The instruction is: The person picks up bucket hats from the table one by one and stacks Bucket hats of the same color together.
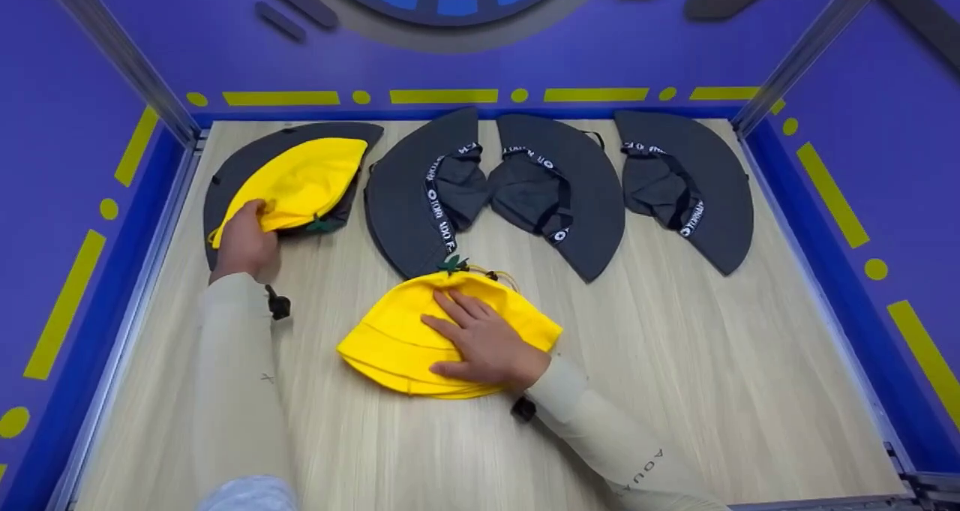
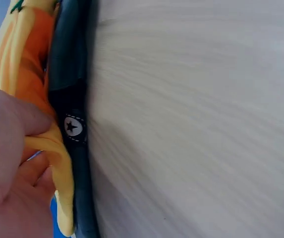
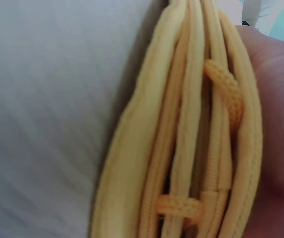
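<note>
At the back left, a folded yellow bucket hat (image 1: 311, 173) with a green leaf lies over a dark grey wide-brimmed hat (image 1: 234, 172). My left hand (image 1: 246, 241) pinches the yellow brim's lower-left edge, thumb on top and fingers under it in the left wrist view. Flattened yellow bucket hats (image 1: 386, 335) lie stacked at the front middle, a green leaf at their top. Spread flat on them is my right hand (image 1: 484, 342), fingers pointing up-left. The right wrist view shows several layered yellow brim edges (image 3: 127, 173) with small cord loops.
Three more folded dark grey hats stand in a row along the back: one at the middle (image 1: 405, 188), one right of it (image 1: 596, 203), one at the far right (image 1: 716, 188). Blue walls (image 1: 480, 64) and metal posts (image 1: 814, 49) enclose the wooden table (image 1: 675, 391).
</note>
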The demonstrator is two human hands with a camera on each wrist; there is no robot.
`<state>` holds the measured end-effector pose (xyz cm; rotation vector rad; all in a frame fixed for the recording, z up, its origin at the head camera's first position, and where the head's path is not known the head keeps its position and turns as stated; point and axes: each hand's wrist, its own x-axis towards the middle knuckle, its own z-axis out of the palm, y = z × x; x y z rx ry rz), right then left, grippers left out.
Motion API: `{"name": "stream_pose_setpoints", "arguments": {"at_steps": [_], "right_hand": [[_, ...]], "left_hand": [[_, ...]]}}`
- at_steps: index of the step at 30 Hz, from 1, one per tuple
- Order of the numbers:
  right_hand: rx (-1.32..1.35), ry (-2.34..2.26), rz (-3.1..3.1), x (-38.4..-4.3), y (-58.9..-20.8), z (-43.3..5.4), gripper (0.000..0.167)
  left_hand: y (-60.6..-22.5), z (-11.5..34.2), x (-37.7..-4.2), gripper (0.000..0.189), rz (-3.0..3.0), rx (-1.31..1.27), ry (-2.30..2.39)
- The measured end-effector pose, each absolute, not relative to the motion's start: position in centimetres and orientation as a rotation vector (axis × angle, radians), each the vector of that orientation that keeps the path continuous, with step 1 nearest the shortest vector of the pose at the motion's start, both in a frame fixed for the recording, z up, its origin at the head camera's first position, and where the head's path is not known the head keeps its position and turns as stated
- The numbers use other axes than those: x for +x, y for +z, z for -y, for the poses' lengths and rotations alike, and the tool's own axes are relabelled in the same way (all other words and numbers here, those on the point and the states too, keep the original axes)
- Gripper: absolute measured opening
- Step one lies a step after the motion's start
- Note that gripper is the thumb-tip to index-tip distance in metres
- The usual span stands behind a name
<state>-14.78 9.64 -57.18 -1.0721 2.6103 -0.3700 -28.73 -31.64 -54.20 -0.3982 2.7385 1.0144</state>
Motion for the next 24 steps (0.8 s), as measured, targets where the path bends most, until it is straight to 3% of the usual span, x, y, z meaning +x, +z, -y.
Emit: {"name": "stream_pose_setpoints", "arguments": {"at_steps": [11,18,24], "right_hand": [[-1.069,-0.356,-2.621,-14.7,-57.3,-9.5,0.077],[-1.055,-0.354,-2.621,-14.7,-57.3,-9.4,0.077],[-1.045,-0.352,-2.622,-14.6,-57.2,-9.5,0.077]], "left_hand": [[-54.0,32.4,-28.3,0.031,-3.172,-0.445,1.015],[-51.2,31.5,-28.3,0.037,-3.294,-0.630,0.921],[-48.2,30.3,-27.9,0.052,-3.494,-0.480,0.732]]}}
